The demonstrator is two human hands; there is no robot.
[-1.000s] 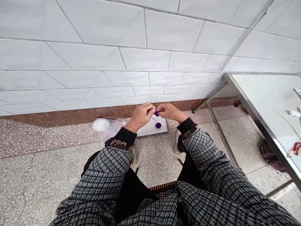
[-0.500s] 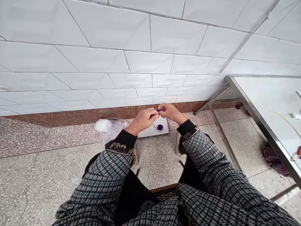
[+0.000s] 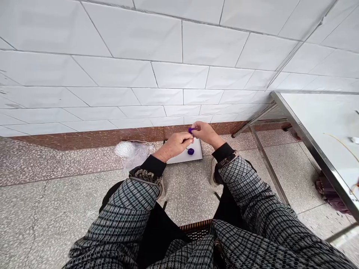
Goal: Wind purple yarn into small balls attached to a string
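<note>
My right hand (image 3: 204,133) is closed in a pinch on a small purple yarn piece (image 3: 191,130), which shows at its fingertips. Just below and to the left, my left hand (image 3: 178,144) is closed, thumb against the fingers, with its tips close to that piece. A strand runs up from a purple yarn ball (image 3: 190,151) to my left hand, whose fingers hide most of their grip. The ball rests on a white rectangular board or box (image 3: 179,158) with a dark edge, on the floor under my hands.
White string (image 3: 124,149) in clear plastic (image 3: 135,158) lies on the floor to the left. A tiled wall (image 3: 168,74) rises ahead. On the right stands a metal-framed table (image 3: 316,142), with a dark reddish bundle (image 3: 331,192) beneath. My shoes flank the white board.
My fingers have shifted around the purple piece; it now stands up at my right fingertips. My left hand has moved slightly right and down. The view has tilted a little.
</note>
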